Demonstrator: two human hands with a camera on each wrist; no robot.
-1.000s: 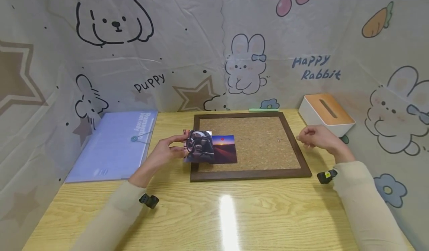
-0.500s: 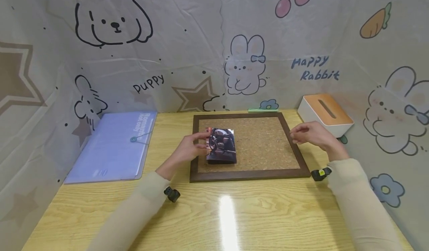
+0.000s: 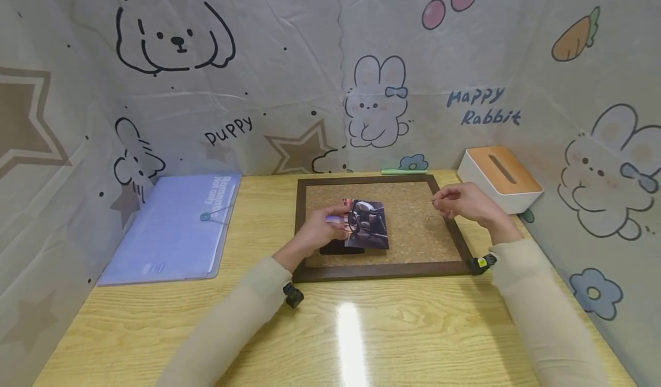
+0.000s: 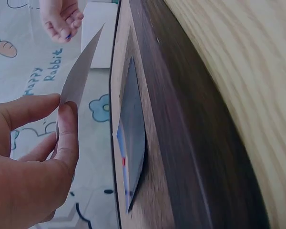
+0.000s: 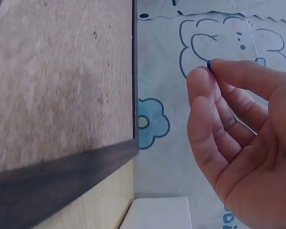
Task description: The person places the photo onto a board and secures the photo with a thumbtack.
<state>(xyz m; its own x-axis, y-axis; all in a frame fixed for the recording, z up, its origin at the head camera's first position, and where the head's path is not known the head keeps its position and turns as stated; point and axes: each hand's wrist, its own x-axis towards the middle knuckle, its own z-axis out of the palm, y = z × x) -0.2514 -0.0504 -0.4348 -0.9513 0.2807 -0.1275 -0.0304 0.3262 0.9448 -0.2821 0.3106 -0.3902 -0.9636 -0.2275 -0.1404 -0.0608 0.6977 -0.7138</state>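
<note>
My left hand [image 3: 317, 230] pinches a photo print [image 3: 370, 226] of a car interior with a steering wheel, held above the cork board [image 3: 413, 232]. Under it, a sunset photo [image 3: 342, 248] lies on the cork, mostly covered in the head view by the hand and the upper print. The left wrist view shows a small red pin [image 4: 124, 161] on this lower photo [image 4: 135, 129], whose near edge lifts off the cork. Over the board's right frame, my right hand [image 3: 465, 202] pinches a tiny blue pushpin [image 5: 209, 64] between thumb and index finger; fingertips hide most of it.
A translucent blue document folder [image 3: 170, 226] with a string closure lies at the left. Behind the board rests a green stick-like object [image 3: 404, 171]. A white tissue box [image 3: 498, 177] with a wood-tone lid stands at the back right, against a printed cloth backdrop [image 3: 289, 88].
My left hand has carried the car-interior photo rightward, from the board's left edge across the sunset photo. My right hand has moved slightly left and up, to over the right frame.
</note>
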